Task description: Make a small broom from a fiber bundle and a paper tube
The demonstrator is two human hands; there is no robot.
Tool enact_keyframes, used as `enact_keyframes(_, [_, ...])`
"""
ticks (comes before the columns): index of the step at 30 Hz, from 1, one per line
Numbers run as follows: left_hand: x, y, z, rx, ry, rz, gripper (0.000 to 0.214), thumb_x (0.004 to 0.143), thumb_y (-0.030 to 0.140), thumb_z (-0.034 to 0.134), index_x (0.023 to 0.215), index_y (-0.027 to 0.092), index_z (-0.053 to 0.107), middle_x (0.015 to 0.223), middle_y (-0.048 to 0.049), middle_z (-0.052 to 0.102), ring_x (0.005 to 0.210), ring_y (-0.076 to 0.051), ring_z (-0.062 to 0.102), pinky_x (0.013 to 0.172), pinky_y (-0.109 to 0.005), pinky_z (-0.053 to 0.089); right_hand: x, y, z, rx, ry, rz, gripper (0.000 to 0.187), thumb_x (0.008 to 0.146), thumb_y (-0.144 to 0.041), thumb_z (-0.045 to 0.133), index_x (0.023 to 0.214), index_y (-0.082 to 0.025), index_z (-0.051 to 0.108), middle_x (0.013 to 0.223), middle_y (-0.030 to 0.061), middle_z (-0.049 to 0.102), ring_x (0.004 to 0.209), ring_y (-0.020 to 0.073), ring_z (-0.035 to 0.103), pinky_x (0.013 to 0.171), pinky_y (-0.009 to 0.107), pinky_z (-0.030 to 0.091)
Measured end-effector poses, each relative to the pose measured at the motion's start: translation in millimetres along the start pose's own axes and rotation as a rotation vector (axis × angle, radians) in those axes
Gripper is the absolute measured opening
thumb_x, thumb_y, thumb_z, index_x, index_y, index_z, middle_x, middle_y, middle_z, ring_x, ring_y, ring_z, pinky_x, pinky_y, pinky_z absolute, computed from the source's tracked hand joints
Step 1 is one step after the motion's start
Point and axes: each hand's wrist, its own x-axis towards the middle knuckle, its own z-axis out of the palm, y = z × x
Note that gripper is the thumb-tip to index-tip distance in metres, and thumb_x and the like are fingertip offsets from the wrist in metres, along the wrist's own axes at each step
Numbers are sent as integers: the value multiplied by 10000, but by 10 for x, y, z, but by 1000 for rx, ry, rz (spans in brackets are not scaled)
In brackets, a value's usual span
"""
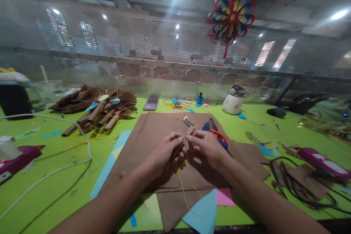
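My left hand (pixel 164 150) and my right hand (pixel 205 144) meet over a stack of brown paper sheets (pixel 164 124) on the green table (pixel 68 175). Both hands pinch a small rolled brown paper piece (pixel 183 145) between the fingertips. Thin yellow string (pixel 181 179) hangs from it and trails down over the brown sheets. Just beyond my right hand lie scissors with red and blue handles (pixel 219 137) and a second small tool (pixel 189 121).
Rolled brown paper tubes tied with yellow string (pixel 101 115) lie at the back left. Purple glue guns (pixel 16 159) (pixel 320 159) sit at both sides, with a white cable (pixel 55 170) and black cables (pixel 296 186). A white jar (pixel 233 102) stands behind; a paper pinwheel (pixel 233 11) hangs on the mesh.
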Motion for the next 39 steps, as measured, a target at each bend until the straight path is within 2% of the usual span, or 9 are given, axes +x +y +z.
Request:
enact_keyframes(3, [-6, 23, 19, -37, -46, -71, 138, 821, 293, 521, 818, 160, 556, 654, -15, 572, 497, -84, 527, 416, -170, 373, 10, 19, -20, 22, 4, 10, 306, 640, -390, 742, 626, -144, 560, 554, -22, 534, 509, 85, 466, 504, 219, 358])
enact_keyframes(6, [-23, 35, 27, -1, -26, -110, 106, 812, 261, 537, 857, 167, 553, 656, -19, 589, 479, -91, 528, 436, -196, 405, 13, 37, -36, 33, 23, 23, 308, 637, -376, 737, 596, -152, 530, 538, -29, 520, 490, 80, 455, 488, 216, 345])
enact_keyframes(12, [-18, -3, -1, -14, -21, -73, 138, 814, 245, 593, 910, 170, 528, 654, -15, 602, 508, -81, 540, 485, -181, 416, -8, 13, -32, 121, 5, 63, 340, 676, -445, 706, 659, -137, 563, 595, -17, 528, 509, 72, 461, 481, 206, 371])
enact_keyframes(15, [1, -33, -6, 8, -5, -48, 149, 814, 248, 597, 918, 167, 527, 650, -9, 594, 504, -76, 526, 476, -175, 413, -8, -4, -12, 92, 52, 72, 386, 665, -496, 700, 663, -134, 567, 580, -16, 525, 489, 71, 462, 458, 202, 365])
enact_keyframes(19, [-10, -32, 25, 81, -24, -55, 174, 821, 303, 586, 915, 165, 539, 650, -12, 592, 478, -79, 511, 456, -186, 416, 12, 24, -13, 39, 113, 35, 408, 597, -497, 744, 612, -142, 542, 541, -24, 528, 457, 72, 463, 441, 203, 357])
enact_keyframes(25, [-34, -18, 39, 146, -74, -49, 269, 820, 382, 586, 981, 176, 527, 717, -29, 612, 492, -109, 551, 463, -232, 463, 48, 69, -33, 14, 183, -38, 452, 610, -543, 725, 543, -160, 494, 463, -50, 475, 400, 52, 389, 395, 187, 283])
enact_keyframes(30, [-9, -13, -14, 70, -85, -67, 176, 812, 309, 610, 875, 162, 539, 640, -8, 591, 457, -86, 526, 466, -211, 441, 27, 51, 15, 108, 82, 28, 495, 664, -631, 641, 628, -145, 556, 546, -15, 523, 460, 81, 475, 445, 212, 400])
enact_keyframes(35, [-15, 10, -13, 20, -116, -98, 151, 808, 277, 619, 865, 164, 537, 633, -2, 589, 445, -82, 516, 466, -216, 436, 23, 65, 16, 115, 66, 32, 410, 580, -470, 786, 606, -143, 540, 496, -38, 521, 421, 60, 445, 411, 183, 337])
enact_keyframes(39, [-29, 21, -12, 35, -148, -134, 153, 832, 297, 591, 886, 160, 548, 686, -32, 621, 496, -110, 569, 496, -237, 460, 52, 83, -26, 173, 63, 57, 422, 592, -503, 766, 618, -147, 541, 513, -33, 531, 437, 72, 476, 436, 199, 385])
